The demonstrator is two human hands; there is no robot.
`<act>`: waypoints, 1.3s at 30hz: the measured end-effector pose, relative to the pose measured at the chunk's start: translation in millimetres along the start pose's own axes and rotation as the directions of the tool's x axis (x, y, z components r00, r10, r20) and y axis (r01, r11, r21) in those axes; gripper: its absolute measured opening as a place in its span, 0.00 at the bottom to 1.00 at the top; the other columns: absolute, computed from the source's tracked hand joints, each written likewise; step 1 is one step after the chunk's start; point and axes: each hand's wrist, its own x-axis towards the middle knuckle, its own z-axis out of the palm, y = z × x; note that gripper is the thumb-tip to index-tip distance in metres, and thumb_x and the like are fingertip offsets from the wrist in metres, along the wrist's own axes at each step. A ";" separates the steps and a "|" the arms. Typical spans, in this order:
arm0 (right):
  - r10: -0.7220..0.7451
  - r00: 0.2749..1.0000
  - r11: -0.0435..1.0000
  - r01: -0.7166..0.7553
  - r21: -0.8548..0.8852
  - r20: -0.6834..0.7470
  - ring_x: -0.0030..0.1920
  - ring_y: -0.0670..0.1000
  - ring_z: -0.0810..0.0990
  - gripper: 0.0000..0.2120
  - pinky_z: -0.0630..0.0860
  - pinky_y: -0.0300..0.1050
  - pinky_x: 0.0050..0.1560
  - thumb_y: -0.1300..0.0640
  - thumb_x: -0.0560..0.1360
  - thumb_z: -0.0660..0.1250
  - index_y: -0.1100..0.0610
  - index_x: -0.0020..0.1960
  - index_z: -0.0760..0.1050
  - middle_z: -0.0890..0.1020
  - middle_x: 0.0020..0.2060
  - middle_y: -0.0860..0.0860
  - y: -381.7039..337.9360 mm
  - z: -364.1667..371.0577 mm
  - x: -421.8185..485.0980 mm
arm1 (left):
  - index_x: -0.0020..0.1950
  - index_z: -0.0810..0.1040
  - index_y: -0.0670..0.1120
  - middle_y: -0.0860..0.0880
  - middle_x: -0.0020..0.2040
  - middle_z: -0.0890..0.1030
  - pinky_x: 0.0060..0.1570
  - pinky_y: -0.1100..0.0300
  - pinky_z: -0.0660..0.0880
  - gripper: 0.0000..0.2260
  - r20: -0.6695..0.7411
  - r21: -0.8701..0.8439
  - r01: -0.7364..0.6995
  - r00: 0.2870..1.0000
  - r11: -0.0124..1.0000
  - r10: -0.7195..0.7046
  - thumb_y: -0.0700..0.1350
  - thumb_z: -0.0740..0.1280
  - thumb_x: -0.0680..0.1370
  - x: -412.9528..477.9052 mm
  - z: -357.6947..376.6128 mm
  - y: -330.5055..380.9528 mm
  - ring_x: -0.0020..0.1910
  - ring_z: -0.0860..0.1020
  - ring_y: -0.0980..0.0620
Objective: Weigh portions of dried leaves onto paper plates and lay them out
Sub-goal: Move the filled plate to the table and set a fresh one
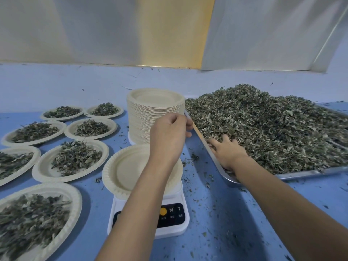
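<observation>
A big heap of dried leaves (263,125) fills a metal tray (301,174) on the right. My left hand (169,130) grips the tray's near-left corner rim, fingers curled round it. My right hand (227,153) lies palm-down in the leaves at the tray's left edge, fingers spread and their tips buried in the heap. An empty paper plate (130,168) sits on the white kitchen scale (169,228), under my left forearm. My arm hides the scale's display.
A tall stack of empty paper plates (156,110) stands behind the scale, next to the tray. Several plates with leaf portions (75,157) are laid out on the blue table (226,223) at the left. Leaf crumbs lie scattered near the tray.
</observation>
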 end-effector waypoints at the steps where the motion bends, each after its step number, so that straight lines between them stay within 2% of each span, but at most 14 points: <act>1: -0.009 1.000 1.000 0.009 -0.025 -0.015 0.65 0.65 0.64 0.18 0.70 0.61 0.57 0.44 0.82 0.47 0.45 0.71 0.59 0.62 0.67 0.58 -0.8 -0.9 -0.4 | 0.35 0.79 0.49 0.54 0.36 0.83 0.35 0.68 0.72 0.13 0.003 0.000 -0.001 1.000 1.000 0.001 0.41 0.59 0.76 0.2 0.3 -0.6 0.30 0.78 0.59; 4: -0.030 0.997 0.996 0.024 -0.090 -0.065 0.62 0.64 0.66 0.15 0.72 0.58 0.54 0.48 0.82 0.51 0.50 0.67 0.61 0.64 0.63 0.59 -5.4 -4.0 -2.1 | 0.35 0.79 0.49 0.54 0.35 0.82 0.32 0.72 0.72 0.13 0.008 0.001 -0.006 1.000 1.000 0.006 0.40 0.59 0.76 0.3 2.1 -2.4 0.29 0.78 0.60; 9: -0.032 0.994 0.999 0.033 0.006 -0.105 0.60 0.64 0.68 0.11 0.70 0.56 0.49 0.56 0.81 0.55 0.56 0.62 0.65 0.66 0.59 0.60 -9.6 -7.5 -2.9 | 0.34 0.79 0.49 0.55 0.35 0.82 0.33 0.71 0.73 0.14 0.025 0.027 -0.021 0.999 0.999 0.021 0.40 0.59 0.76 -1.3 6.0 -4.1 0.30 0.78 0.59; 13: 0.055 0.969 0.963 0.013 0.271 -0.240 0.48 0.60 0.70 0.09 0.68 0.50 0.44 0.57 0.81 0.56 0.59 0.58 0.68 0.67 0.51 0.58 -0.6 -9.3 -3.9 | 0.34 0.79 0.50 0.55 0.35 0.82 0.36 0.66 0.72 0.14 0.041 0.044 -0.023 0.999 0.999 0.021 0.41 0.60 0.76 -2.1 9.8 -6.5 0.31 0.79 0.58; 19: 0.218 0.883 0.735 0.132 0.665 -0.415 0.40 0.54 0.71 0.13 0.64 0.40 0.31 0.55 0.81 0.57 0.58 0.63 0.69 0.73 0.53 0.60 14.1 -15.0 -5.6 | 0.36 0.79 0.49 0.53 0.37 0.83 0.38 0.63 0.71 0.13 0.076 0.040 0.062 0.995 0.997 -0.065 0.41 0.60 0.77 -3.3 19.0 -15.2 0.34 0.80 0.54; 21: 0.287 0.861 0.626 0.163 0.763 -0.419 0.42 0.54 0.73 0.18 0.65 0.41 0.35 0.52 0.82 0.56 0.58 0.69 0.67 0.75 0.57 0.61 15.5 -17.7 -6.9 | 0.36 0.80 0.48 0.52 0.38 0.83 0.37 0.64 0.70 0.13 0.082 0.012 0.113 0.990 0.993 -0.114 0.41 0.60 0.77 -3.2 22.5 -17.5 0.35 0.80 0.54; 23: 0.388 0.844 0.456 0.174 0.873 -0.371 0.58 0.56 0.74 0.22 0.69 0.44 0.50 0.51 0.82 0.56 0.58 0.73 0.63 0.72 0.66 0.59 17.1 -20.3 -8.2 | 0.38 0.80 0.47 0.50 0.40 0.84 0.38 0.63 0.73 0.12 0.099 -0.046 0.192 0.977 0.980 -0.187 0.41 0.60 0.78 -2.9 26.4 -19.2 0.37 0.81 0.54; 26: 0.499 0.843 0.132 0.157 0.979 -0.202 0.72 0.55 0.63 0.24 0.62 0.50 0.68 0.50 0.82 0.55 0.56 0.76 0.58 0.64 0.74 0.53 21.6 -23.5 -7.1 | 0.45 0.80 0.42 0.46 0.48 0.84 0.44 0.60 0.77 0.12 0.201 -0.268 0.424 0.903 0.865 -0.380 0.42 0.59 0.80 -2.3 35.1 -18.6 0.48 0.81 0.51; 28: 0.515 0.854 -0.049 0.122 0.991 -0.079 0.68 0.54 0.68 0.23 0.64 0.55 0.66 0.49 0.82 0.54 0.53 0.75 0.59 0.65 0.72 0.53 25.2 -25.0 -5.5 | 0.50 0.79 0.40 0.43 0.54 0.81 0.48 0.59 0.76 0.12 0.254 -0.375 0.518 0.855 0.769 -0.452 0.43 0.57 0.81 -2.1 42.1 -19.0 0.55 0.79 0.48; 29: 0.509 0.860 -0.131 0.117 0.984 -0.035 0.59 0.53 0.73 0.22 0.69 0.54 0.60 0.50 0.82 0.53 0.52 0.75 0.61 0.68 0.69 0.53 26.1 -26.0 -5.6 | 0.53 0.78 0.39 0.43 0.56 0.80 0.51 0.58 0.75 0.12 0.251 -0.395 0.531 0.847 0.749 -0.468 0.43 0.57 0.81 -2.6 45.7 -19.7 0.57 0.78 0.47; 31: 0.490 0.872 -0.266 0.129 0.955 0.019 0.39 0.52 0.68 0.20 0.69 0.52 0.46 0.50 0.82 0.53 0.51 0.74 0.62 0.73 0.59 0.52 26.1 -29.5 -6.5 | 0.58 0.77 0.39 0.43 0.59 0.79 0.53 0.57 0.74 0.13 0.225 -0.404 0.533 0.846 0.744 -0.483 0.44 0.57 0.82 -4.5 51.8 -20.8 0.59 0.76 0.48; 34: 0.442 0.896 -0.386 0.150 0.910 0.039 0.40 0.53 0.70 0.14 0.72 0.55 0.47 0.52 0.83 0.53 0.50 0.66 0.70 0.77 0.41 0.54 19.4 -41.2 -11.1 | 0.64 0.74 0.39 0.45 0.62 0.76 0.56 0.57 0.71 0.16 0.224 -0.418 0.558 0.828 0.717 -0.514 0.46 0.56 0.82 -8.0 55.8 -18.7 0.62 0.74 0.49; 36: 0.385 0.923 -0.440 0.169 0.882 0.015 0.48 0.54 0.77 0.11 0.77 0.57 0.52 0.53 0.83 0.53 0.50 0.57 0.73 0.81 0.47 0.56 6.6 -52.9 -17.6 | 0.58 0.76 0.41 0.47 0.56 0.77 0.56 0.57 0.70 0.14 0.229 -0.459 0.564 0.821 0.686 -0.522 0.47 0.55 0.82 -9.8 55.4 -16.0 0.56 0.76 0.51; 39: 0.258 0.965 -0.510 0.174 0.842 -0.044 0.53 0.56 0.80 0.13 0.80 0.52 0.48 0.53 0.83 0.54 0.54 0.63 0.72 0.80 0.57 0.57 -21.6 -70.5 -27.9 | 0.44 0.73 0.43 0.48 0.43 0.76 0.47 0.58 0.71 0.13 0.228 -0.580 0.563 0.806 0.589 -0.546 0.49 0.55 0.82 -10.7 51.8 -8.3 0.40 0.74 0.53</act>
